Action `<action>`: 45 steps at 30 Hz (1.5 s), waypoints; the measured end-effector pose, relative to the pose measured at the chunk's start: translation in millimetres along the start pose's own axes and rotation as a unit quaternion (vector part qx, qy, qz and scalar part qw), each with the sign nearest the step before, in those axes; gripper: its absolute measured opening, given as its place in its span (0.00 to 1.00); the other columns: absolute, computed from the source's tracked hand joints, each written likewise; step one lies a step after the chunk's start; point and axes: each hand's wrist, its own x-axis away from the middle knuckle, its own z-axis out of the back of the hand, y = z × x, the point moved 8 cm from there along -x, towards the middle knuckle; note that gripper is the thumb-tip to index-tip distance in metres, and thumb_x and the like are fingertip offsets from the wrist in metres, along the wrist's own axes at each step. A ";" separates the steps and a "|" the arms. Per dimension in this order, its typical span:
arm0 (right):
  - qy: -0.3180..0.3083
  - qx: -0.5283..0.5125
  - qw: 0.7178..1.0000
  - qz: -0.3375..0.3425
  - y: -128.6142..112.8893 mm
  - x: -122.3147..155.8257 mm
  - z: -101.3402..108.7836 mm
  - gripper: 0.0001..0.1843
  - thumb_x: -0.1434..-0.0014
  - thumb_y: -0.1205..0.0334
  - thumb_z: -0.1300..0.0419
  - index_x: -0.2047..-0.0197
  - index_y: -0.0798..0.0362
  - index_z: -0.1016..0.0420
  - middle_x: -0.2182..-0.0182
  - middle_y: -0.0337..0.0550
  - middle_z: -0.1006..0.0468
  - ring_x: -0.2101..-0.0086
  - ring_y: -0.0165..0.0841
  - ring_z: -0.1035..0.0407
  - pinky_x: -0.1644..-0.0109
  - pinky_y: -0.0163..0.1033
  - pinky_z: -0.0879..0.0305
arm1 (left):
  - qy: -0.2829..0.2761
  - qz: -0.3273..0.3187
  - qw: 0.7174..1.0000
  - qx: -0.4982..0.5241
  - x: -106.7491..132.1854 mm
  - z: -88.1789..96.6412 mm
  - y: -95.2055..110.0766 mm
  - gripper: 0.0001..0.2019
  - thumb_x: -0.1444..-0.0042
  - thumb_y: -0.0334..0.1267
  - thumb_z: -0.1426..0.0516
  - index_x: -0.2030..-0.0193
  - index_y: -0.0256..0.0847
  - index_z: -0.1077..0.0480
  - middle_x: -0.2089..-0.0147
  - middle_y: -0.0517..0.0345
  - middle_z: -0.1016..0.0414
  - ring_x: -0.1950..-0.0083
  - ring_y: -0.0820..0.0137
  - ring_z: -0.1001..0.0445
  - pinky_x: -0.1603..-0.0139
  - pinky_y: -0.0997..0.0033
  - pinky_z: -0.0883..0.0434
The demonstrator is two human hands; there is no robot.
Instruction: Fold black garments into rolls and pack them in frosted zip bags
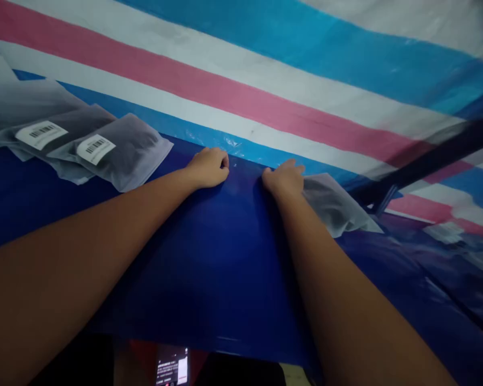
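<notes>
The bag (333, 203), on the tabletop (225, 257) at four o'clock from the open-fingered right grip (285, 178), looks light, limp and slippery, best pinched by a flat edge; the left grip (208, 167), at nine, is loosely clenched.

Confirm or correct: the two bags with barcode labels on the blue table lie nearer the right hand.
Wrong hand: the head view shows the two bags with barcode labels on the blue table lying nearer the left hand.
</notes>
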 end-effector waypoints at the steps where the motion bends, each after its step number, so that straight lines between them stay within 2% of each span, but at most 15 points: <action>1: 0.001 -0.004 1.000 -0.001 -0.5 0.5 0.9 0.37 0.32 0.55 0.38 0.28 0.71 0.36 0.33 0.83 0.35 0.38 0.64 0.29 0.39 0.62 0.30 | 0.000 0.001 1.000 0.000 0.0 -0.1 0.1 0.07 0.38 0.31 0.41 0.58 0.41 0.21 0.47 0.47 0.18 0.42 0.54 0.24 0.39 0.54 0.27; 6: -0.004 0.031 0.999 -0.020 0.2 3.7 3.4 0.36 0.32 0.55 0.38 0.30 0.72 0.32 0.34 0.82 0.32 0.35 0.66 0.33 0.36 0.64 0.31 | -0.001 0.001 1.000 0.001 0.2 -0.3 0.4 0.07 0.37 0.31 0.42 0.58 0.41 0.21 0.46 0.47 0.18 0.42 0.53 0.24 0.38 0.52 0.27; 12: -0.020 0.028 0.999 -0.011 4.7 -1.2 -0.1 0.30 0.30 0.57 0.41 0.34 0.71 0.26 0.37 0.82 0.28 0.39 0.63 0.27 0.39 0.62 0.28 | 0.001 0.000 1.000 0.004 1.1 0.9 -0.1 0.07 0.38 0.31 0.41 0.58 0.41 0.21 0.46 0.47 0.17 0.42 0.53 0.24 0.40 0.53 0.27; 16: -0.041 0.044 0.997 0.044 -9.8 -0.5 -4.0 0.25 0.30 0.64 0.44 0.37 0.72 0.24 0.42 0.78 0.22 0.42 0.60 0.24 0.41 0.58 0.27 | 0.001 -0.004 1.000 0.001 0.7 0.3 0.2 0.07 0.38 0.31 0.41 0.58 0.42 0.21 0.46 0.47 0.17 0.42 0.53 0.23 0.39 0.53 0.27; 19: -0.058 0.044 0.990 0.120 -36.5 9.2 -8.5 0.22 0.31 0.65 0.45 0.41 0.69 0.20 0.45 0.73 0.18 0.44 0.58 0.23 0.42 0.55 0.27 | 0.005 -0.005 1.000 0.001 0.1 -0.4 -0.3 0.07 0.38 0.31 0.41 0.57 0.41 0.22 0.46 0.47 0.17 0.41 0.53 0.23 0.38 0.53 0.27; 23: -0.054 -0.018 0.964 0.259 -80.7 33.4 -9.7 0.19 0.32 0.67 0.46 0.46 0.62 0.17 0.48 0.64 0.15 0.47 0.53 0.21 0.43 0.51 0.28 | 0.016 -0.002 1.000 0.015 0.8 1.3 -1.4 0.10 0.38 0.32 0.41 0.52 0.41 0.23 0.45 0.48 0.17 0.41 0.54 0.22 0.39 0.57 0.27; 26: -0.068 -0.081 0.939 0.329 -100.5 49.0 -9.9 0.17 0.34 0.69 0.45 0.49 0.59 0.16 0.51 0.58 0.13 0.50 0.49 0.20 0.45 0.47 0.28 | 0.016 0.003 0.999 0.029 1.9 2.7 -1.5 0.09 0.38 0.32 0.41 0.52 0.42 0.24 0.46 0.48 0.16 0.44 0.56 0.20 0.44 0.59 0.26; 29: -0.065 -0.103 0.923 0.366 -107.2 56.2 -6.5 0.18 0.35 0.70 0.45 0.48 0.59 0.17 0.51 0.57 0.13 0.50 0.47 0.20 0.47 0.45 0.29 | 0.021 0.013 0.999 0.039 2.3 3.7 -2.7 0.08 0.39 0.32 0.41 0.53 0.42 0.25 0.46 0.48 0.16 0.46 0.57 0.20 0.47 0.59 0.27; 32: -0.060 -0.043 0.921 0.383 -107.5 58.7 -4.2 0.17 0.34 0.68 0.45 0.49 0.59 0.17 0.52 0.59 0.14 0.52 0.49 0.21 0.50 0.47 0.30 | 0.025 0.005 0.999 0.047 1.4 2.6 -2.7 0.09 0.40 0.30 0.41 0.55 0.43 0.25 0.47 0.49 0.16 0.45 0.57 0.20 0.46 0.59 0.27; 36: -0.094 0.035 0.916 0.389 -108.5 63.8 -4.3 0.15 0.33 0.64 0.44 0.53 0.58 0.16 0.57 0.61 0.14 0.56 0.51 0.22 0.53 0.50 0.30 | 0.027 -0.008 0.998 0.051 -0.9 -0.2 -5.0 0.09 0.43 0.28 0.42 0.58 0.44 0.24 0.50 0.51 0.15 0.47 0.58 0.20 0.47 0.59 0.27; 42: -0.126 0.084 0.894 0.422 -115.0 71.1 -4.3 0.16 0.32 0.65 0.44 0.55 0.59 0.14 0.59 0.61 0.14 0.62 0.46 0.22 0.55 0.49 0.32 | 0.030 -0.021 0.998 0.052 -3.0 -0.9 -5.8 0.09 0.43 0.28 0.42 0.60 0.44 0.23 0.51 0.49 0.14 0.48 0.56 0.19 0.46 0.56 0.27; 45: -0.140 0.104 0.884 0.434 -114.8 71.0 -6.8 0.17 0.30 0.62 0.44 0.56 0.58 0.14 0.62 0.59 0.14 0.65 0.44 0.23 0.59 0.47 0.35 | 0.032 -0.020 0.998 0.050 -3.1 -0.4 -5.5 0.08 0.43 0.28 0.41 0.60 0.44 0.23 0.50 0.50 0.14 0.47 0.56 0.20 0.46 0.56 0.27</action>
